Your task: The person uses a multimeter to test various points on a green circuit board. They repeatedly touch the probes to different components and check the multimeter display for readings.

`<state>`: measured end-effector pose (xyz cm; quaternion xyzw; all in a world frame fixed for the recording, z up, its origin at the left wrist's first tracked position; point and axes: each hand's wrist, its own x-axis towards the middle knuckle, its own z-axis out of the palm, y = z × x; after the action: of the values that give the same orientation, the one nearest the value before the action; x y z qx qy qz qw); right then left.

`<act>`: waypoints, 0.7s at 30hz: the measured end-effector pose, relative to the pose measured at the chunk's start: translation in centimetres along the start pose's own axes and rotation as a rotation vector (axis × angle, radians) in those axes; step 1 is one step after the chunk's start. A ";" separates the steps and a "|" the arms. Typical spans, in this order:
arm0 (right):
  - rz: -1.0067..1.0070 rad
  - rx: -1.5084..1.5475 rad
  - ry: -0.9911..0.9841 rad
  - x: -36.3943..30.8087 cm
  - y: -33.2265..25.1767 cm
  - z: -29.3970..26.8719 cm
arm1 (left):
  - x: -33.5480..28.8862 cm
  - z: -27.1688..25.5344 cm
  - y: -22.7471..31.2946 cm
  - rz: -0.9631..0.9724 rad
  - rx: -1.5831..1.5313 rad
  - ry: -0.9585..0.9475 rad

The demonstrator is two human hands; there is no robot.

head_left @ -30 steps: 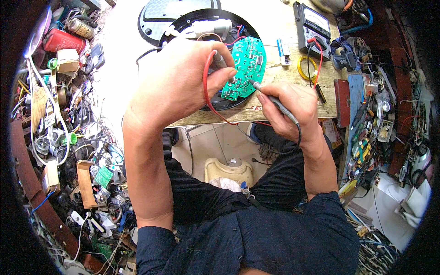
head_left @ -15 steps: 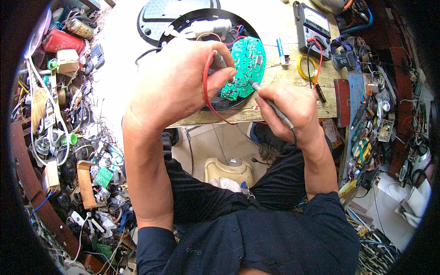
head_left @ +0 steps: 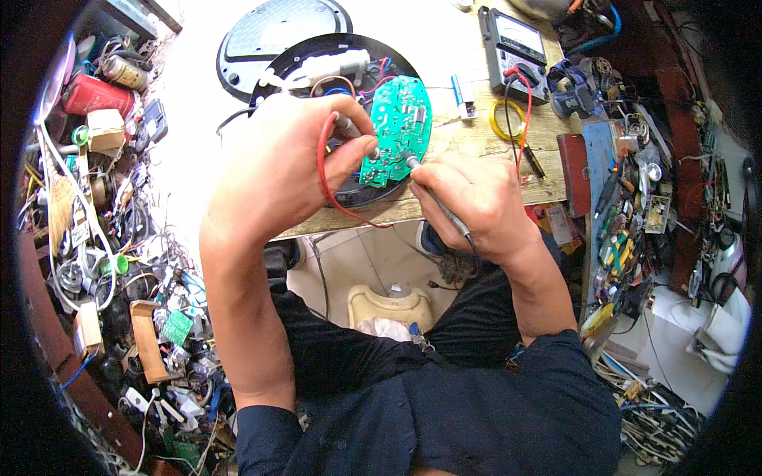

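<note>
A green circuit board (head_left: 402, 119) lies in the right part of a round black housing (head_left: 379, 46) on the bench. My left hand (head_left: 274, 163) pinches a grey test probe (head_left: 344, 125) with a red lead; its tip is near the board's lower left, partly hidden by my fingers. In my right hand (head_left: 480, 198) is a second grey test probe (head_left: 444, 208) with a black lead. That probe's tip points at the lower middle of the board; whether it touches is too small to tell. A white cylindrical part (head_left: 337, 67) and thin wires sit in the housing.
An analog multimeter (head_left: 516, 59) with red and black leads stands at the bench's far right. Close by are a small box (head_left: 463, 97), a yellow ring-shaped roll (head_left: 498, 120) and a dark pen-like tool (head_left: 533, 163). A dark round cover (head_left: 286, 32) lies behind the housing. Heaped parts (head_left: 171, 325) crowd the left.
The whole scene has shifted left and slightly down in the picture. Both hands keep their probes at nearly the same places over the board.
</note>
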<state>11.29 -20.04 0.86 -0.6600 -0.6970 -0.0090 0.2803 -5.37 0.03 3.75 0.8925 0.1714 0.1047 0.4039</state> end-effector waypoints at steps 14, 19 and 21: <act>0.050 0.061 0.074 -0.4 0.6 0.1 | 0.1 -0.1 -0.1 0.002 0.028 0.000; 0.074 0.075 0.127 -0.3 0.7 -0.2 | -0.1 0.0 -0.3 0.009 -0.011 0.004; 0.079 0.073 0.127 -0.2 0.8 -0.4 | -0.1 0.1 -0.2 0.009 -0.010 0.008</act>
<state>12.20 -20.29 0.77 -0.6743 -0.6511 -0.0141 0.3480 -5.45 0.10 3.55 0.8909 0.1684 0.1109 0.4071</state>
